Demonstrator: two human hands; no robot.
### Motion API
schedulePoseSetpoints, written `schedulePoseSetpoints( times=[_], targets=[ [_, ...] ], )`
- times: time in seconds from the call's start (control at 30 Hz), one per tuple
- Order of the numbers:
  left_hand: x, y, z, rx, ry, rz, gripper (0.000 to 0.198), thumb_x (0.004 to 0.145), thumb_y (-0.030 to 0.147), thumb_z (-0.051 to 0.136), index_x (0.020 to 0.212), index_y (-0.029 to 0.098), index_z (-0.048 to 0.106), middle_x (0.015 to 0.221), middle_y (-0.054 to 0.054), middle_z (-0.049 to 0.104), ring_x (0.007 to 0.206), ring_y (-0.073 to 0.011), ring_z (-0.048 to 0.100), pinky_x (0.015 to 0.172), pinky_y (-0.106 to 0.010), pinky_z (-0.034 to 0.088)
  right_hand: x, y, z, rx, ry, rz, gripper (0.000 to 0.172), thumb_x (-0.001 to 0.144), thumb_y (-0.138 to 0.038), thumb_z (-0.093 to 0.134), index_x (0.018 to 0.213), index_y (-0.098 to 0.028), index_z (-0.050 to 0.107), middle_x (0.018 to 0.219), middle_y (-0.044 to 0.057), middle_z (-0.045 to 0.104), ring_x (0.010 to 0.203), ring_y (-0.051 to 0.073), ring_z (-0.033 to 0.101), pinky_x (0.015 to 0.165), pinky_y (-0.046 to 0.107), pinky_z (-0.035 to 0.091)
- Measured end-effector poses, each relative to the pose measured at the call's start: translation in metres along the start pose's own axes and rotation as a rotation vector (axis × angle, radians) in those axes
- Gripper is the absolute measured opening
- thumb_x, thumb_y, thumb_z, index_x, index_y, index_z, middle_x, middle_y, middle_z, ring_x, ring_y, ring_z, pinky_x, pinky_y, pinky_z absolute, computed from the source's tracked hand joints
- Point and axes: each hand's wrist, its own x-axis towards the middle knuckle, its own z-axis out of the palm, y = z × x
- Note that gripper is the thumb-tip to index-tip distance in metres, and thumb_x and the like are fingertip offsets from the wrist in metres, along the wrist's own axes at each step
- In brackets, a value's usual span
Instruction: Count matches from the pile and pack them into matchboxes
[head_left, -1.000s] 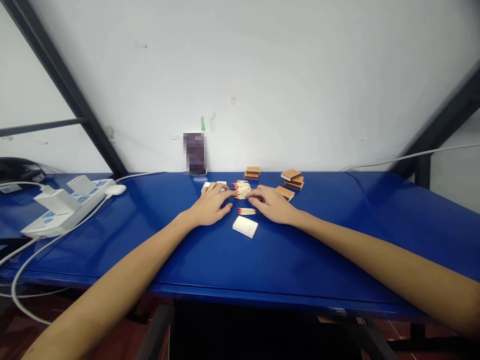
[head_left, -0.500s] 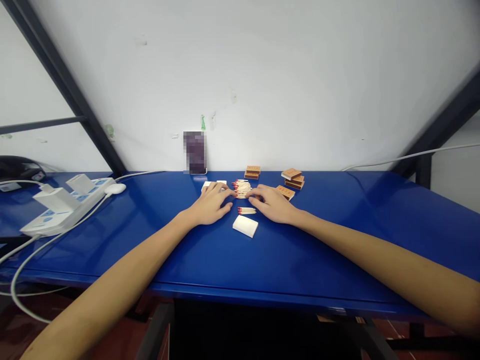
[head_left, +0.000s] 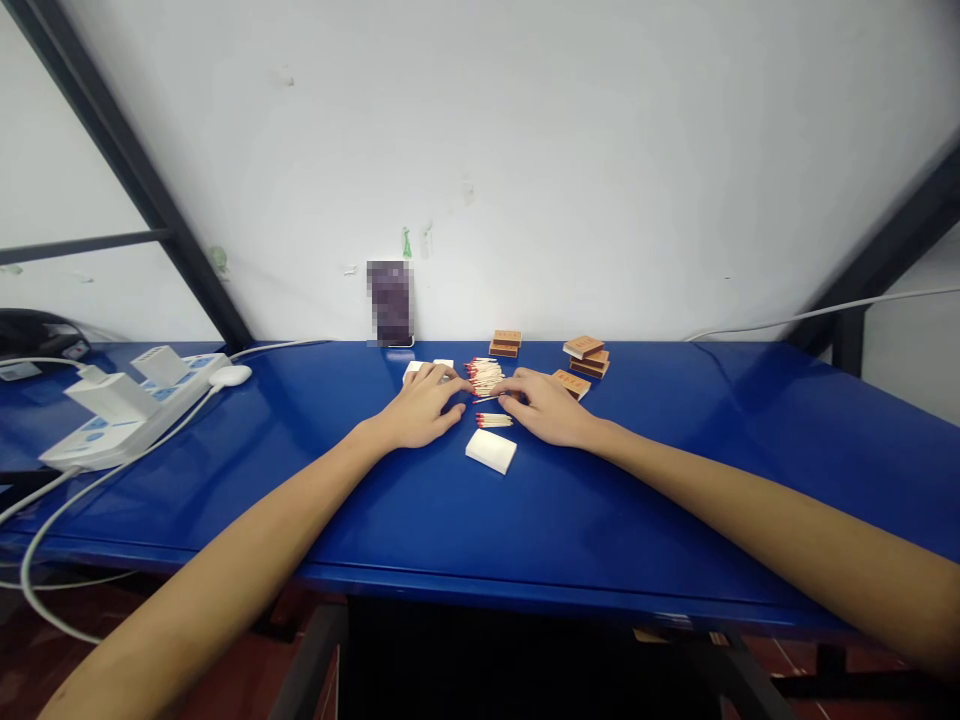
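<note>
A pile of red-headed matches [head_left: 486,374] lies on the blue table between my hands. My left hand [head_left: 421,408] rests at its left side, fingers spread and thumb apart, fingertips by the red heads. From the right, my right hand [head_left: 541,405] reaches to the pile's near edge; its thumb and index finger close on the end of a single match [head_left: 484,400]. Nearer to me, several matches [head_left: 494,421] lie side by side in a small row. In front of them is a white matchbox tray [head_left: 491,451], apparently bottom up.
Brown matchboxes [head_left: 587,348] are stacked at the right rear, with another matchbox [head_left: 571,383] behind my right hand. Two more matchboxes [head_left: 505,343] stand near the wall. White pieces [head_left: 417,370] lie behind my left hand. A phone [head_left: 391,305] leans on the wall; a power strip [head_left: 135,430] lies left.
A single match now lies apart at the pile's near edge, by my right fingertips. My right thumb has shifted slightly; my left hand stays almost still.
</note>
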Motion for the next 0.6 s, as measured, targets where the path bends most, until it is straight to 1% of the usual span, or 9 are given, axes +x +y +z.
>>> schedulePoseSetpoints(
  times=[0.17, 0.3, 0.43, 0.6],
  targets=[
    [-0.0003, 0.0006, -0.0007, -0.012, -0.001, 0.003, 0.037, 0.096, 0.034, 0.042, 0.128, 0.024, 0.056, 0.127, -0.010, 0.051, 0.122, -0.0312, 0.043, 0.100, -0.054, 0.035, -0.0009, 0.0018, 0.0000, 0.056, -0.010, -0.061, 0.027, 0.095, -0.023, 0.048, 0.107, -0.021, 0.072, 0.096, 0.007, 0.063, 0.085, 0.019, 0.060, 0.079, 0.032, 0.044],
    [-0.0003, 0.0006, -0.0008, -0.004, 0.003, 0.005, 0.036, 0.096, 0.034, 0.042, 0.128, 0.025, 0.056, 0.128, -0.010, 0.051, 0.122, -0.0309, 0.043, 0.100, -0.053, 0.035, -0.0013, 0.0026, -0.0001, 0.051, -0.029, -0.081, 0.028, 0.095, -0.022, 0.048, 0.108, -0.021, 0.072, 0.094, 0.007, 0.062, 0.084, 0.019, 0.060, 0.078, 0.033, 0.044],
    [0.0000, 0.0003, -0.0006, 0.005, -0.003, 0.007, 0.036, 0.096, 0.034, 0.042, 0.129, 0.025, 0.056, 0.128, -0.010, 0.052, 0.121, -0.0298, 0.043, 0.101, -0.053, 0.035, -0.0015, 0.0009, -0.0007, 0.038, -0.025, -0.064, 0.030, 0.096, -0.025, 0.047, 0.115, -0.020, 0.070, 0.099, 0.008, 0.063, 0.087, 0.021, 0.061, 0.080, 0.034, 0.045],
    [0.0001, -0.0005, -0.0002, 0.007, -0.005, 0.006, 0.036, 0.096, 0.034, 0.042, 0.129, 0.025, 0.056, 0.128, -0.010, 0.051, 0.122, -0.0305, 0.043, 0.101, -0.053, 0.036, -0.0011, 0.0005, -0.0001, 0.012, -0.029, -0.048, 0.031, 0.097, -0.027, 0.046, 0.113, -0.019, 0.071, 0.099, 0.009, 0.063, 0.090, 0.022, 0.061, 0.082, 0.035, 0.045]
  ],
)
